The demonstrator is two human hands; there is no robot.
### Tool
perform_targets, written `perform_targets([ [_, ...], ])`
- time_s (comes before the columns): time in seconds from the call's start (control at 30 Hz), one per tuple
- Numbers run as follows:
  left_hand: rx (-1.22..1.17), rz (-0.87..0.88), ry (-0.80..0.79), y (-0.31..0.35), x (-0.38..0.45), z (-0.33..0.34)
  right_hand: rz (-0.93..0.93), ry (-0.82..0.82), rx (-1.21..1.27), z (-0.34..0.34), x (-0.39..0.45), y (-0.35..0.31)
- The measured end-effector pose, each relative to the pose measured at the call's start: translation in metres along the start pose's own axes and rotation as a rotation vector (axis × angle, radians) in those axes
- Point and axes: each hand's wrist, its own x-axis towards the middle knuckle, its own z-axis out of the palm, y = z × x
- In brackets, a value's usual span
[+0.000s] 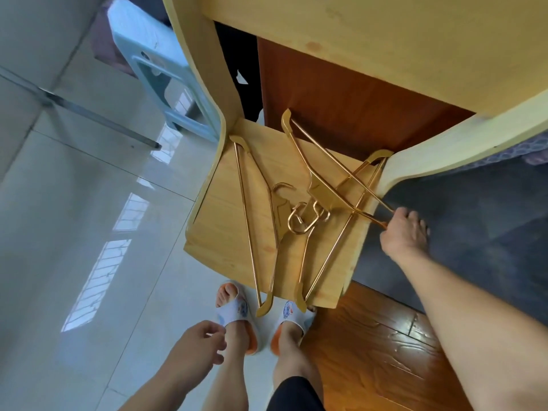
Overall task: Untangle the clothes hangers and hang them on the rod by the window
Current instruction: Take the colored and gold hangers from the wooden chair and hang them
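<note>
Glossy pale tile floor (89, 232) on the left, wood-grain floor (376, 336) lower right, dark grey mat (474, 247) beyond it. Nearest: left hand (195, 348) low in frame, fingers loosely curled, holding nothing, hanging over the tile just beside the left foot. Both feet in white slippers (234, 310) with orange soles, toes at the front edge of a light wooden step (219, 221) that acts as the tabletop here. Dark shorts hem cut off at bottom edge.

On the step: tangle of gold metal hangers (299, 209), looks like three or four, exact count hard to tell where the bars cross. Hooks (305, 218) are interlocked near the middle of the step. Two hanger ends (264, 304) overhang the front edge near the slippers. One hanger (252, 197) lies on the left half; another's shoulder tip (286, 117) sticks up against the brown panel (355, 108) behind.

Right hand (404, 232) reaches in from the right, fingers pinched round the end of one hanger at the step's right edge; fingertips hidden behind the knuckles.

Further: pale yellow curved frame posts (204, 69) both sides, wide yellow board (400, 40) above. Light blue plastic stool (160, 69) upper left, partly cut off by the post. Patterned bedding at far right, mostly out of frame.
</note>
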Motion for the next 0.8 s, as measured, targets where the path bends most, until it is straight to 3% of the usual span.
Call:
perform_targets([
  [0.23, 0.047, -0.023, 0.001, -0.002, 0.003, 0.02, 0.016, 0.02, 0.097, -0.013, -0.027, 0.021],
  [0.47, 0.256, 0.102, 0.079, 0.025, 0.004, 0.059, 0.187, -0.204, 0.29, 0.005, -0.136, 0.061],
  [0.6, 0.147, 0.172, 0.237, 0.039, 0.031, 0.087, 0.333, -0.303, 0.356, 0.032, -0.192, 0.077],
  [0.7, 0.041, 0.161, 0.268, 0.059, 0.047, 0.105, 0.414, -0.361, 0.399, 0.041, -0.217, 0.079],
  [0.8, 0.079, 0.134, 0.299, 0.076, 0.058, 0.116, 0.427, -0.394, 0.39, 0.042, -0.224, 0.078],
])
